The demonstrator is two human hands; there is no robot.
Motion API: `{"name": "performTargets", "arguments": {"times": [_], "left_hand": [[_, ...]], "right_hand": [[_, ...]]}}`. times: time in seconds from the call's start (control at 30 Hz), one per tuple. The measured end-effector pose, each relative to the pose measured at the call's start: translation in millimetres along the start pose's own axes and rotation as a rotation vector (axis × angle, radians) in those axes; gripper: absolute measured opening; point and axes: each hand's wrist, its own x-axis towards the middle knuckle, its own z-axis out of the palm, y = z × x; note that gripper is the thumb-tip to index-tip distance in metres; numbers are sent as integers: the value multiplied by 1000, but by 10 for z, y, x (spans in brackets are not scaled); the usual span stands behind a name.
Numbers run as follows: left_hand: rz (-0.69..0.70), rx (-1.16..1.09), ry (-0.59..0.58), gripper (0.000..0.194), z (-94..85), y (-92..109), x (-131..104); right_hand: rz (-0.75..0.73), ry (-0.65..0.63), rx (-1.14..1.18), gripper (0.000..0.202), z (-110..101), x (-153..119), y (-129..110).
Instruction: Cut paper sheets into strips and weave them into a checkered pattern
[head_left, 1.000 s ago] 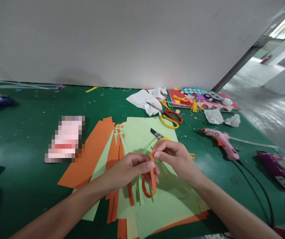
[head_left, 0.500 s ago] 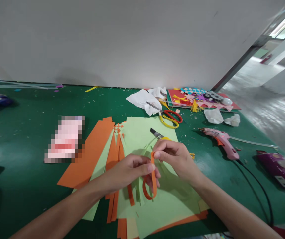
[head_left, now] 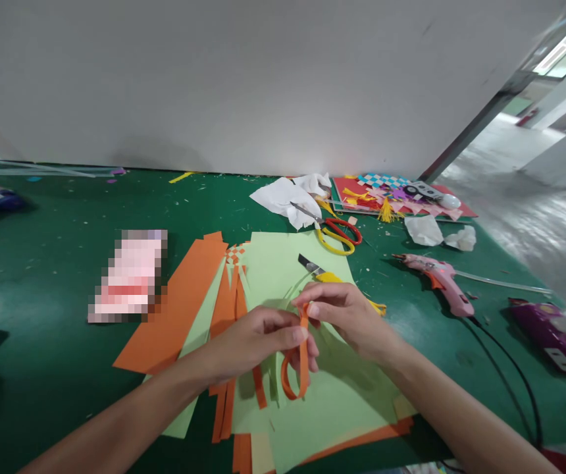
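An orange paper strip [head_left: 304, 372] hangs bent into a loop, its lower curve free below my fingers. My left hand [head_left: 270, 336] is closed on it, thumb pressing the strip against the fingers. At the strip's top end, my right hand [head_left: 347, 316] pinches with thumb and index finger. Beneath both hands lies a light green paper sheet [head_left: 352, 388]. A yellow-handled utility knife [head_left: 329, 277] rests just beyond my right hand, partly covered by it. More orange strips [head_left: 221, 408] lie left of the sheet, and a small orange-and-white woven check piece [head_left: 235, 254] sits above them.
Orange paper [head_left: 179, 303] and a blurred-out pink item [head_left: 132, 276] lie left. Scissors [head_left: 342, 234] and white tissue [head_left: 283, 201] are at the back. Rightward are a pink glue gun [head_left: 441, 280] with a cord, a purple object [head_left: 554, 339] and a red board [head_left: 465, 209] with scraps.
My right fingers have shifted slightly at the strip's top and opened out a little, uncovering more of the knife. The loop's bottom has swung slightly left. My left hand has stayed in place.
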Motion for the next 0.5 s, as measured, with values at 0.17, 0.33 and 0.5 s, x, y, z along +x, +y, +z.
{"name": "performTargets", "arguments": {"times": [0.17, 0.33, 0.5], "left_hand": [[0, 28, -24, 32, 0, 6, -11], [-20, 28, -47, 33, -2, 4, -10], [-28, -87, 11, 30, 9, -9, 1]], "right_hand": [[46, -41, 33, 17, -10, 10, 27], [42, -83, 95, 12, -9, 9, 37], [-10, -97, 111, 13, 14, 1, 21]]}}
